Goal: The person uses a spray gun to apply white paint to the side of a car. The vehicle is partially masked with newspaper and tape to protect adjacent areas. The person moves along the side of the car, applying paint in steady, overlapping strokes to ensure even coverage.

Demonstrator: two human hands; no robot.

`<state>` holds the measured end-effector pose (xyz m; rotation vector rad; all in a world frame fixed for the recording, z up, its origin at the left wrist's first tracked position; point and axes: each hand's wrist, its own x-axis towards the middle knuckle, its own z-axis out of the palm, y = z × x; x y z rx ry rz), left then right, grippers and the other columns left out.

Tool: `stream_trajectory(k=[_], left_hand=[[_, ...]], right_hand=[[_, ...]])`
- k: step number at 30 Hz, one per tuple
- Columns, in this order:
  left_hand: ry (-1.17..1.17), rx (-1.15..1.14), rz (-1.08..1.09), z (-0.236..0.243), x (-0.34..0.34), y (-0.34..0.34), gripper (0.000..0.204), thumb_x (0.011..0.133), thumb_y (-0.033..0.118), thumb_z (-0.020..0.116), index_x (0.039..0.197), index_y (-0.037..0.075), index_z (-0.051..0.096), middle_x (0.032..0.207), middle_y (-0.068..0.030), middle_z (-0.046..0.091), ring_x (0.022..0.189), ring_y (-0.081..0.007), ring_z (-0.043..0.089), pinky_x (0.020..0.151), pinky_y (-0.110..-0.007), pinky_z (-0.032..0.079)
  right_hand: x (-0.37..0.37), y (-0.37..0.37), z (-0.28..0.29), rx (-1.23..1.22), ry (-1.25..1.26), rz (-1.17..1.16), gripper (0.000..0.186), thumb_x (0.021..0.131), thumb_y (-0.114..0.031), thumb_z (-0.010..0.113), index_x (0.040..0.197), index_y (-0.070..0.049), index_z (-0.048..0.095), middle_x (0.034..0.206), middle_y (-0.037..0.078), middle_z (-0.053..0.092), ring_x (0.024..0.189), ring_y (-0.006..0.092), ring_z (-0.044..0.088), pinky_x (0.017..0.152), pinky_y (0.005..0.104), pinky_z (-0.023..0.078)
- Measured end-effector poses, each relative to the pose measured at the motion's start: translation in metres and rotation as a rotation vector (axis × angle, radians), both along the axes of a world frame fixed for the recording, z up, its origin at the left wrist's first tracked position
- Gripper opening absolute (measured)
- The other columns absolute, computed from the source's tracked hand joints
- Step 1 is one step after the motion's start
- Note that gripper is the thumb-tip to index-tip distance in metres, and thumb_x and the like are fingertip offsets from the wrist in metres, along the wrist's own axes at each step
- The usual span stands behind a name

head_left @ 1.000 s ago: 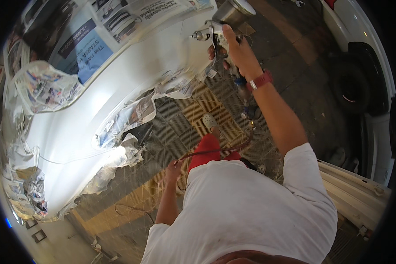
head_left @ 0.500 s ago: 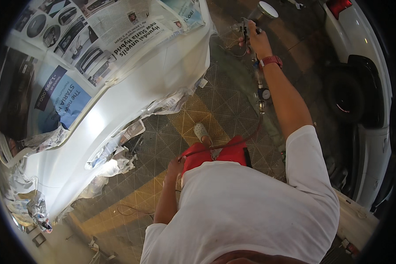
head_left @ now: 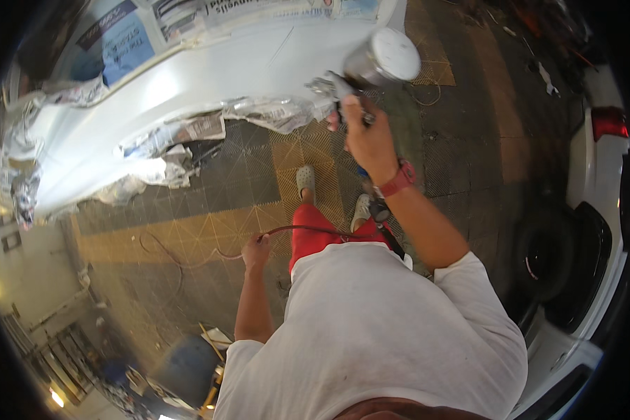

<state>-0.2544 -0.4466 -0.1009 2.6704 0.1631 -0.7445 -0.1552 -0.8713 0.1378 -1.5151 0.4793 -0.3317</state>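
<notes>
My right hand (head_left: 372,145) is closed around the handle of a paint spray gun (head_left: 337,87). A cup with a white lid (head_left: 395,56) is attached to the gun. The gun's front end is beside the lower edge of a white car body panel (head_left: 248,66); whether they touch, I cannot tell. Newspaper (head_left: 129,43) covers the area above the panel, and crumpled masking paper (head_left: 269,112) lines its lower edge. Down at my left side, my left hand (head_left: 256,253) grips a dark red air hose (head_left: 301,228), which crosses in front of my red shorts. No spray is visible.
The hose trails left over the grey and yellow tiled floor (head_left: 248,168). Another white vehicle with a red tail light (head_left: 610,122) stands at the right. A dark blue rounded container (head_left: 185,367) is at the lower left, near long pieces (head_left: 56,364) by the wall.
The view has turned. My right hand has brought the spray gun leftward and nearer to the panel. My left hand, still on the hose, is farther out from my leg.
</notes>
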Motion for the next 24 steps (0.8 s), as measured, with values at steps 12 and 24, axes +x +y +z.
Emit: stream_trajectory(k=[12, 24], left_hand=[[-0.010, -0.031, 0.129, -0.008, -0.184, -0.051, 0.031, 0.094, 0.037, 0.070, 0.101, 0.007, 0.074, 0.093, -0.0173, 0.075, 0.091, -0.0386, 0.072, 0.081, -0.049, 0.054], [0.110, 0.010, 0.155, -0.037, -0.235, -0.061, 0.031, 0.095, 0.038, 0.067, 0.097, 0.008, 0.073, 0.088, -0.0164, 0.075, 0.086, -0.0395, 0.071, 0.081, -0.051, 0.052]], right_hand=[[-0.037, -0.093, -0.053, -0.053, 0.116, -0.039, 0.052, 0.107, -0.047, 0.052, 0.108, 0.001, 0.071, 0.079, 0.004, 0.072, 0.064, 0.0087, 0.065, 0.043, 0.0253, 0.047], [-0.037, -0.110, -0.097, -0.151, 0.071, -0.210, 0.051, 0.108, -0.046, 0.048, 0.112, 0.003, 0.064, 0.084, 0.008, 0.073, 0.073, 0.0138, 0.071, 0.046, 0.0264, 0.049]])
